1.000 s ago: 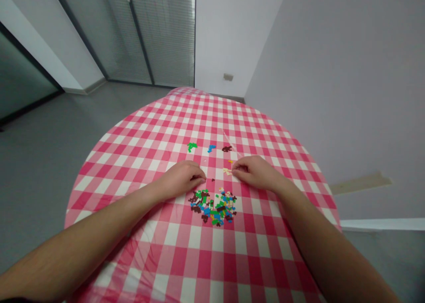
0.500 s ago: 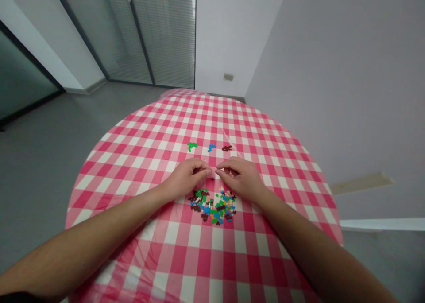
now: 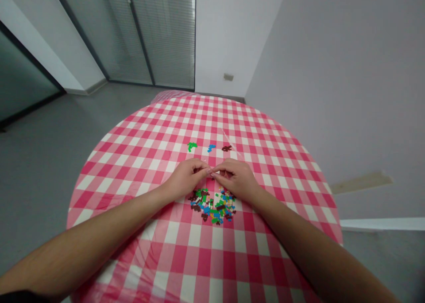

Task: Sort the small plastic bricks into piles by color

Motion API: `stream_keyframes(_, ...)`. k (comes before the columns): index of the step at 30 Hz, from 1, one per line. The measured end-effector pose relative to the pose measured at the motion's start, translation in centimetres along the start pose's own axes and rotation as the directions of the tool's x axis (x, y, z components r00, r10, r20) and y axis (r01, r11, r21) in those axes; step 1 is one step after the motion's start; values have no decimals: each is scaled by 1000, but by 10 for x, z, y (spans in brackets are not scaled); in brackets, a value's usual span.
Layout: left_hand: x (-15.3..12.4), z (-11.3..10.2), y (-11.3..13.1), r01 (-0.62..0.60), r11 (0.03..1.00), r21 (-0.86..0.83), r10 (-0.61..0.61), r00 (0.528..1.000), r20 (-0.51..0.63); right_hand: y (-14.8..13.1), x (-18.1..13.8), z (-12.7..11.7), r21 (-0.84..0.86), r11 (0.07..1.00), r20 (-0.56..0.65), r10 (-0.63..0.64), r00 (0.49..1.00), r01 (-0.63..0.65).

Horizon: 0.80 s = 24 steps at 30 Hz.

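Observation:
My left hand (image 3: 187, 175) and my right hand (image 3: 237, 176) meet fingertip to fingertip over the middle of the table. Both are closed in a pinch, and whatever lies between the fingers is too small to make out. Just below them on the cloth is a loose pile of small building bricks (image 3: 215, 209) in green, blue, brown, yellow and white. Beyond the hands, three little brick shapes lie in a row: a green one (image 3: 192, 146), a blue one (image 3: 211, 148) and a brown one (image 3: 226, 148).
A red and white checked cloth (image 3: 159, 254) covers the round table, wrinkled at the lower left. Behind stand a glass partition (image 3: 166, 37) with blinds and a pale wall (image 3: 229, 28) with a socket plate (image 3: 228, 77). Another wall rises on the right.
My right hand has moved slightly left, so its fingertips now meet those of my left hand. The left hand has hardly moved; the pile and the three shapes are unchanged.

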<state>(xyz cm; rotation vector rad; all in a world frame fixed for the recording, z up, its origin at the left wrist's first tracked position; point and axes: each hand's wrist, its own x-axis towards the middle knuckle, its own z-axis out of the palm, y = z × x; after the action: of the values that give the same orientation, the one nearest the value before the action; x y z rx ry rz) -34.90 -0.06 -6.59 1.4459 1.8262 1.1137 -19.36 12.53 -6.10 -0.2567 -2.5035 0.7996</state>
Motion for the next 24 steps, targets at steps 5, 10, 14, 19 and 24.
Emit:
stream_keyframes(5, 0, 0, -1, 2, 1000, -6, -2, 1000, 8, -1, 0, 0, -17, 1000, -5, -21, 1000, 21)
stream_keyframes(10, 1, 0, 1, 2, 1000, -29, -2, 1000, 13, 0, -1, 1, -23, 998, -29, -54, 998, 53)
stream_keyframes(14, 1, 1, 0, -7, 999, -32, 7, 1000, 6, 2, -1, 2, -18, 996, -52, -89, 995, 88)
stream_keyframes(19, 1, 1, 1, -9, 1000, -29, 9, 1000, 12, -1, 0, 0, -18, 997, -20, -77, 997, 77)
stream_keyframes(24, 0, -1, 1, -18, 1000, -6, 18, 999, -29, 12, 3, -16, -108, 993, -113, 39, 993, -51)
